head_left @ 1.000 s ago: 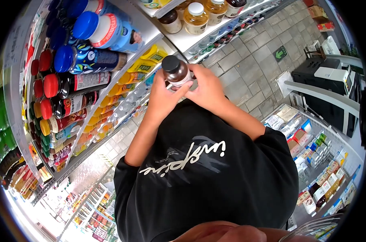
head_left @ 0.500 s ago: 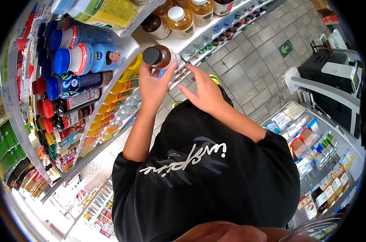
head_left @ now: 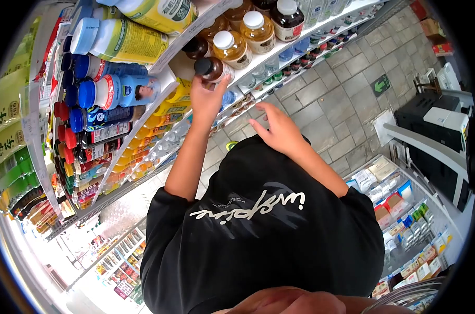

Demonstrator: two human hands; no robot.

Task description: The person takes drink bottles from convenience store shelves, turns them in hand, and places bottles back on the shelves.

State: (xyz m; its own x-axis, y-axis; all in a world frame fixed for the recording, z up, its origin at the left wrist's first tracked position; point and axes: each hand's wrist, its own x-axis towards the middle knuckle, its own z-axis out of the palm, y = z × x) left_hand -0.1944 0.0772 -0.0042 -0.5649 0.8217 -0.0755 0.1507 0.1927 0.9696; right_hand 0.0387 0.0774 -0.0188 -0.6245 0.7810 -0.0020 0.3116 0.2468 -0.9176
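A brown bottle with a black cap (head_left: 212, 69) is held in my left hand (head_left: 206, 99), its fingers and thumb wrapped round the sides. The bottle is at the front of the white shelf (head_left: 244, 74), cap towards me; whether its base rests on the shelf I cannot tell. Just behind it stand another dark-capped bottle (head_left: 196, 48) and a white-capped amber bottle (head_left: 231, 49). My right hand (head_left: 276, 125) hovers in front of the lower shelves, fingers apart and holding nothing.
To the left, blue-capped bottles (head_left: 109, 91) and yellow bottles (head_left: 174, 98) crowd the shelves. Large yellow-labelled bottles (head_left: 122, 42) stand above. A wire bin of boxed goods (head_left: 399, 201) is at right, near a black machine (head_left: 431, 125). Grey floor tiles (head_left: 331, 107) lie between.
My left hand has carried the brown bottle onto the shelf front, up against the row of bottles. My right hand has drawn away from it. The view has shifted a little.
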